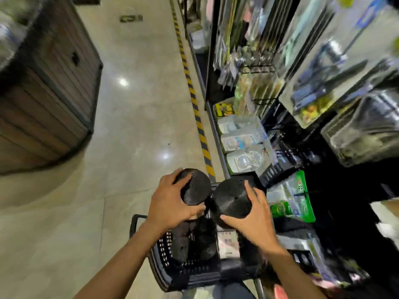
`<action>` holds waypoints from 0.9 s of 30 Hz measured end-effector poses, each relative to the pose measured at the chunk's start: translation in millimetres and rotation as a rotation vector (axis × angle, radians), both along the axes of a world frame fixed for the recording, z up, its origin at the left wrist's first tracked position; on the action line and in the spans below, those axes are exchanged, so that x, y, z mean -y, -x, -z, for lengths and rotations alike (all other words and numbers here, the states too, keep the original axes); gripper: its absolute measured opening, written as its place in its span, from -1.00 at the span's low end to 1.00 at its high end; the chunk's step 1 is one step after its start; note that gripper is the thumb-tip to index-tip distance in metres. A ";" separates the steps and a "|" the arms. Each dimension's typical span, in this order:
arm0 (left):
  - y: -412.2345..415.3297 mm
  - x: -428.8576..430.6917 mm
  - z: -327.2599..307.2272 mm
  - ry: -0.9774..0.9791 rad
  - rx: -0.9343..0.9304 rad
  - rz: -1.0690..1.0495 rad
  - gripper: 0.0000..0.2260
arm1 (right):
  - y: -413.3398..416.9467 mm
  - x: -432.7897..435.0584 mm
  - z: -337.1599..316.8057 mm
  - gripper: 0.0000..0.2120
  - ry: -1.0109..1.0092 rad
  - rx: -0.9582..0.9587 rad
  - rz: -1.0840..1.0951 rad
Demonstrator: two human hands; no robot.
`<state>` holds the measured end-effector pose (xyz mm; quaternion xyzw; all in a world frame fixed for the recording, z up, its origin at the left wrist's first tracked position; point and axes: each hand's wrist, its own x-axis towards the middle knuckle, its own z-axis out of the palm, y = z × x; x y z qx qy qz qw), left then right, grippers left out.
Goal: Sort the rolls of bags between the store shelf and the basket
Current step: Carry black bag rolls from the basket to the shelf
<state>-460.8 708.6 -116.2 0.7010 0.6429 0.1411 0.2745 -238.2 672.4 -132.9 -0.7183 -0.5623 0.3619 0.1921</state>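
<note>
The left hand [170, 203] curls its fingers round a black roll [195, 186]; a second roll [232, 199] sits clasped in the right hand [252, 214], both at twelve o'clock over the basket [172, 266], shelf [280, 169] at three o'clock. Sorting seems midway: dark rolls [183, 240] apparently lie inside.

A shop aisle: a store shelf [248, 134] of packaged goods, probably housewares though blurred, a black basket [172, 268], and hazard-striped floor tape [194, 104].
</note>
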 end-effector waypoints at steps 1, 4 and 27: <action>1.9 1.4 -15.5 -0.030 0.015 0.041 -0.07 | 1.7 9.3 -18.2 0.07 -0.032 0.004 0.035; 7.0 9.3 -54.7 -0.094 0.051 0.175 -0.12 | 9.1 44.2 -64.8 0.04 -0.088 0.021 0.154; -194.1 181.6 -147.0 -0.310 0.070 1.254 -0.19 | -70.5 370.3 -142.1 0.02 -0.319 0.131 1.023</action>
